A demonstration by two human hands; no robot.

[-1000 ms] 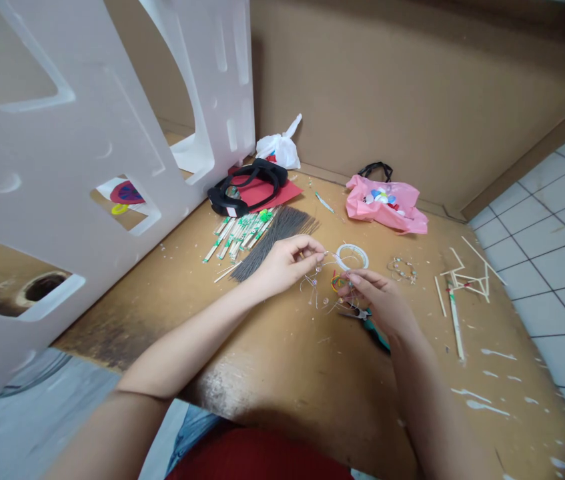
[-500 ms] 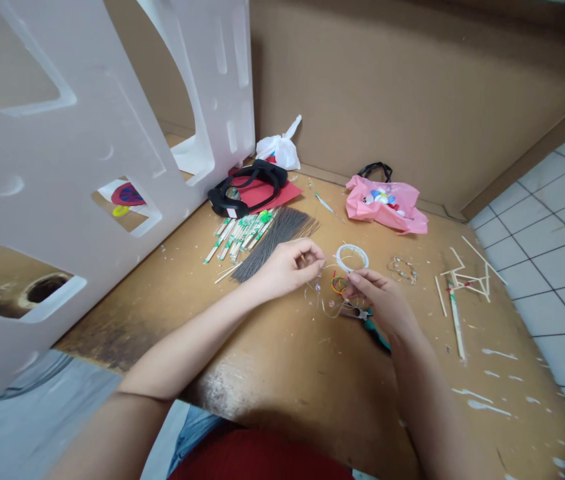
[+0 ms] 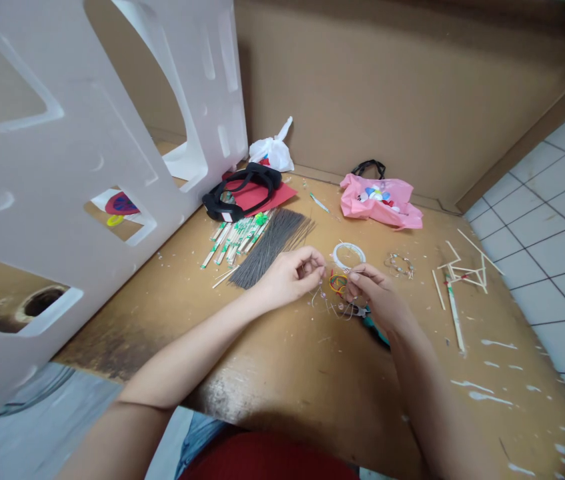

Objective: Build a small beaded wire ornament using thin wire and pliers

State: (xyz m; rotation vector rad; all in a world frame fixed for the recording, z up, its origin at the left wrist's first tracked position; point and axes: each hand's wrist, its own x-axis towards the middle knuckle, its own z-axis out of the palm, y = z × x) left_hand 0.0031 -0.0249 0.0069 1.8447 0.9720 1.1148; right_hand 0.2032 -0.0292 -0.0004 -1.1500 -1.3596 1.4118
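My left hand [image 3: 295, 279] is pinched over the table, thumb against the curled fingers, on a thin strand with small beads [image 3: 323, 293]. Whether the strand is thread or wire, I cannot tell. Close by on the right, my right hand [image 3: 376, 292] also pinches the strand between thumb and forefinger. Just behind the hands lies a ring-shaped white spool [image 3: 349, 248]. Between them sits a small bundle of yellow and red bands [image 3: 337, 284]. Pliers with teal handles [image 3: 375, 328] lie partly hidden beneath my right hand.
Dark thin sticks [image 3: 272, 250] and wrapped chopsticks [image 3: 235, 240] lie left, by a black head strap [image 3: 215, 208]. A pink bag [image 3: 405, 203] and white bag [image 3: 276, 155] stand behind. Right are a beaded loop [image 3: 402, 265] and stick frame [image 3: 467, 275]. A white panel [image 3: 62, 160] borders the left.
The view has shifted slightly. Both hands stay pinched close together, and the loose strand below them has changed shape.
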